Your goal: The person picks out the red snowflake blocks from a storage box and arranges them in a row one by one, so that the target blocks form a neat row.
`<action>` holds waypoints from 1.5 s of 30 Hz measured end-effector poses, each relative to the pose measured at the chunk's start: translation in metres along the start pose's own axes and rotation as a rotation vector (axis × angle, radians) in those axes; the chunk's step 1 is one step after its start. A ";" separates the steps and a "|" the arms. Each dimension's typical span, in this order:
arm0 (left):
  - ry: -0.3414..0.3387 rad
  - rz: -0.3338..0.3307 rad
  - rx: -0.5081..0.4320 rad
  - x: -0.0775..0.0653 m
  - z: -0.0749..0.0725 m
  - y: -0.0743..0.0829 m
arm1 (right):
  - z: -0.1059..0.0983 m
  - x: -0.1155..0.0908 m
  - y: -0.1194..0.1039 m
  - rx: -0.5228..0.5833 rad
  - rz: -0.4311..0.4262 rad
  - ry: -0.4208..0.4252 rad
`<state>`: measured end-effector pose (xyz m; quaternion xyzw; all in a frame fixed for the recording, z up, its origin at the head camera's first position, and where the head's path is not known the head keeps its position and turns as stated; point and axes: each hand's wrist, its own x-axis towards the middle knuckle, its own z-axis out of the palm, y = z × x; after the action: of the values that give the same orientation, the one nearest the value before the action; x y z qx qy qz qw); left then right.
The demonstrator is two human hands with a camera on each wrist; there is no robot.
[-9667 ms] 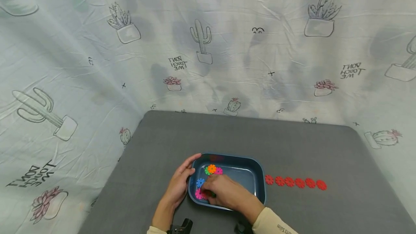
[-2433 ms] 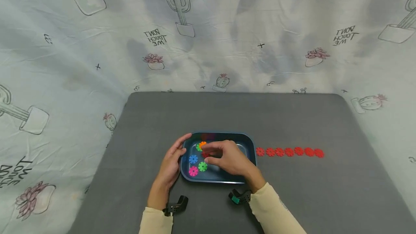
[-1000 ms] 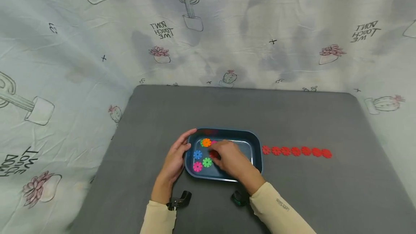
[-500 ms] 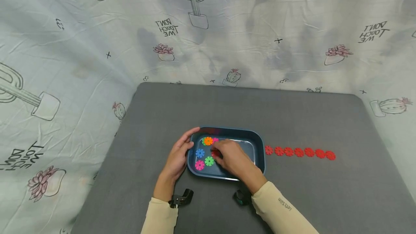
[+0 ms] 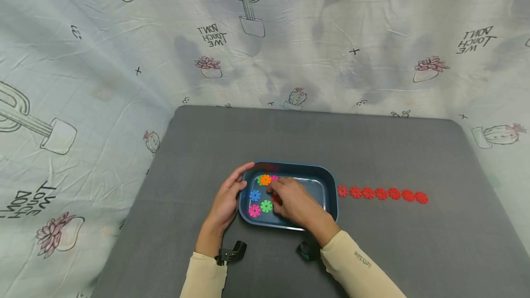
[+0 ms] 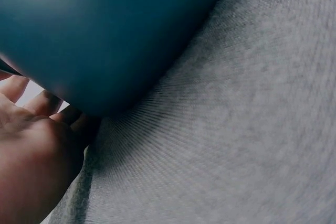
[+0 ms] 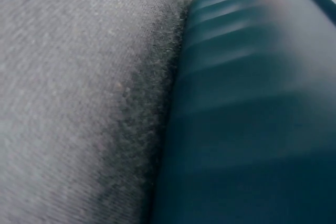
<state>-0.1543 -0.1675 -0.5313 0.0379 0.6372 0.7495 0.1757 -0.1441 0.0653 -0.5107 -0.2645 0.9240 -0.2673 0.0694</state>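
My left hand (image 5: 224, 201) holds the left end of a dark blue tray (image 5: 330, 197), thumb over the rim and fingers along the outer side. In the left wrist view the fingers (image 6: 44, 103) reach behind the tray's wall. My right hand (image 5: 295, 202) is inside the tray, fingertips pinching a red notched plastic disc (image 5: 275, 198) that they partly cover. Around it lie a blue disc (image 5: 255, 195), a green disc (image 5: 267, 206), a pink disc (image 5: 254, 210) and an orange disc (image 5: 265, 180) overlapping another green one. A second pink disc (image 5: 274, 178) peeks out by the right knuckles.
Several red discs (image 5: 381, 194) run in a row rightward from the tray's right side, the last few touching or nearly so. A grey cloth-covered table (image 5: 232, 137) lies under everything. Behind and at the sides hangs a white curtain (image 5: 290, 13) with cactus prints.
The red row has grown by one disc since the oldest frame. My right hand has moved from the tray's lower left to its middle, closing on a red disc. My left hand stays on the tray.
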 end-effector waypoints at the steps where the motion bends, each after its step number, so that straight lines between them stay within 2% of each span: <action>1: -0.002 0.000 -0.001 0.000 0.000 0.000 | 0.000 -0.001 0.000 0.004 -0.001 0.009; 7: -0.011 -0.004 -0.012 -0.001 0.002 0.001 | -0.001 -0.004 0.002 0.029 0.030 0.046; 15: -0.003 -0.004 0.003 -0.002 0.002 0.002 | -0.002 -0.003 0.001 0.009 0.027 -0.004; 20: -0.014 -0.003 -0.007 -0.003 0.001 0.002 | -0.003 -0.004 0.001 0.048 0.042 -0.022; 33: -0.011 -0.002 -0.012 -0.001 0.000 0.003 | -0.008 -0.004 0.003 0.103 -0.058 -0.031; 40: -0.006 -0.006 0.004 -0.001 0.001 0.003 | -0.009 -0.004 0.002 0.078 -0.042 -0.047; 45: -0.004 -0.004 0.009 -0.001 0.001 0.003 | -0.008 -0.004 0.003 0.079 -0.045 -0.026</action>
<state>-0.1542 -0.1671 -0.5278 0.0392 0.6401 0.7463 0.1783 -0.1441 0.0729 -0.5053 -0.2858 0.9056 -0.3015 0.0857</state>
